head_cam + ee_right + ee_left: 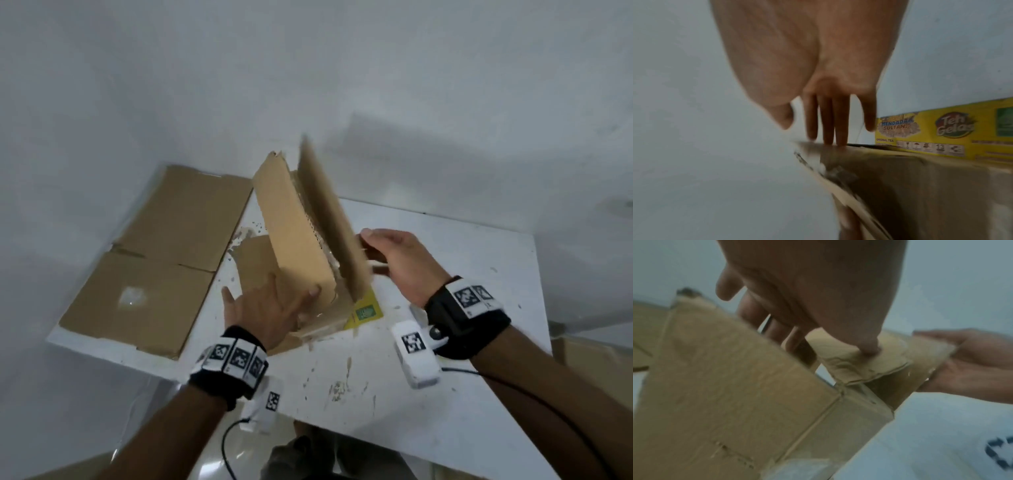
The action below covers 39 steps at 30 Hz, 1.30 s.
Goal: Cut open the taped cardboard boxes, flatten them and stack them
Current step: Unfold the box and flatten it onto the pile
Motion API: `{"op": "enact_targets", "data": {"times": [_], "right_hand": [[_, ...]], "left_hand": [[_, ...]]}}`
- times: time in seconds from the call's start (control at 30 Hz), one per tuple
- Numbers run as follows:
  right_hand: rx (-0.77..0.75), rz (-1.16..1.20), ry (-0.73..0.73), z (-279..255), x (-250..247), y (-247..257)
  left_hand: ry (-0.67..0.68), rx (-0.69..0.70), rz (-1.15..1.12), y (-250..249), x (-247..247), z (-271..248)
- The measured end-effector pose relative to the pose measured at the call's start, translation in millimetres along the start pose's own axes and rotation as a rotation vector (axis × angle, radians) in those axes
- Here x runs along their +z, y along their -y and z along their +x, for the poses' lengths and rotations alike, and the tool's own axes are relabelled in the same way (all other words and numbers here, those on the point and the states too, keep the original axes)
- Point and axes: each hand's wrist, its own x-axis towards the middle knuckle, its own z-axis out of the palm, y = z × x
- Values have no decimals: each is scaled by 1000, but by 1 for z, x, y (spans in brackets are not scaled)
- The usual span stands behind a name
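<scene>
A cut-open cardboard box stands in the middle of the white table, two brown flaps raised, a yellow printed side low at the front. My left hand pinches the left flap: the thumb presses its near face, and spread fingers go behind it. The left wrist view shows that thumb denting the flap. My right hand lies with straight fingers against the blurred right flap, thumb at its edge. In the right wrist view its fingertips touch the flap's rim beside the yellow print.
Flattened brown cardboard lies on the table's left part and overhangs its left edge. More cardboard shows below the table at the right. White walls close in behind. A cable hangs from my left wrist.
</scene>
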Motion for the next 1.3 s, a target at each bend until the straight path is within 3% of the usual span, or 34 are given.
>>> {"op": "enact_targets", "data": {"times": [0.07,0.13,0.2,0.3,0.43,0.57,0.73,0.83,1.0,1.17,1.23,1.3], "right_hand": [[-71,-235,259,-17,12,1],[-189,-371,297,-22,25,-15],[-241,-295,276,-27,38,-25],[-293,-345,288,-31,48,-36],[-216,-406,492,-24,43,-34],[-152,-474,278,13,29,-32],[-20,-363,573,44,60,-45],[-27,-537,528,56,61,-46],[-155,-878,325,41,7,-54],[14,-807,322,15,20,-71],[59,-834,175,21,37,-78],[150,-889,4,37,50,-87]], "left_hand": [[-122,-17,-229,-7,3,1],[-177,57,-513,-16,4,-4],[-91,193,-676,-22,2,-17],[5,188,-673,-16,10,-34],[-163,37,-647,-8,16,-35],[-184,61,-692,14,12,-26],[-157,91,-741,28,10,-21],[-169,131,-750,28,5,-19],[-155,103,-691,-1,8,13],[-22,158,-656,-27,23,68],[63,180,-645,-21,32,86],[58,170,-655,-12,40,91]]}}
